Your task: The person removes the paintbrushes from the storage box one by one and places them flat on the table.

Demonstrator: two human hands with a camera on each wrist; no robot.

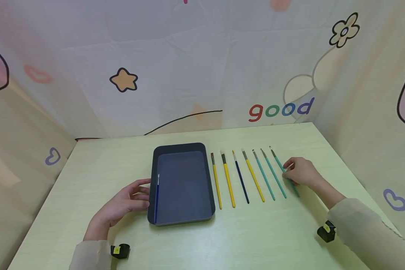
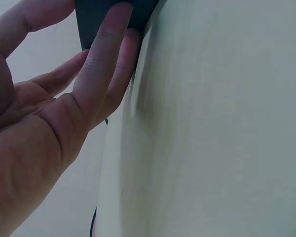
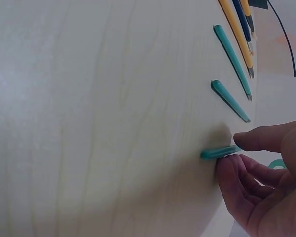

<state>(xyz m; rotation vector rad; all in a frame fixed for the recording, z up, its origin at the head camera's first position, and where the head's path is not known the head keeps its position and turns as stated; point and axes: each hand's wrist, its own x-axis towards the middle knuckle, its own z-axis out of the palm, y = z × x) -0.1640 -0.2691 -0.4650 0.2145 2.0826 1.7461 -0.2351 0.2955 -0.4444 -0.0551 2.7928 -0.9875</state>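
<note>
A dark grey rectangular tray (image 1: 185, 183) lies on the table with a dark blue paintbrush (image 1: 157, 198) along its left side. My left hand (image 1: 125, 202) is at the tray's left wall, its fingers extended against it; the left wrist view shows fingertips touching the tray's side (image 2: 89, 29). On the far right, my right hand (image 1: 302, 172) pinches the rightmost teal paintbrush (image 1: 278, 161) between thumb and fingers. In the right wrist view, the butt end of that teal paintbrush (image 3: 212, 153) shows close to the tabletop; the hand hides part of its handle.
Between tray and right hand lies a row of paintbrushes: yellow ones (image 1: 217, 183), a dark blue one (image 1: 242, 182) and two more teal ones (image 1: 264, 175). Behind the table (image 1: 249, 240) hangs a patterned cloth (image 1: 175, 82), with more cloth at both sides.
</note>
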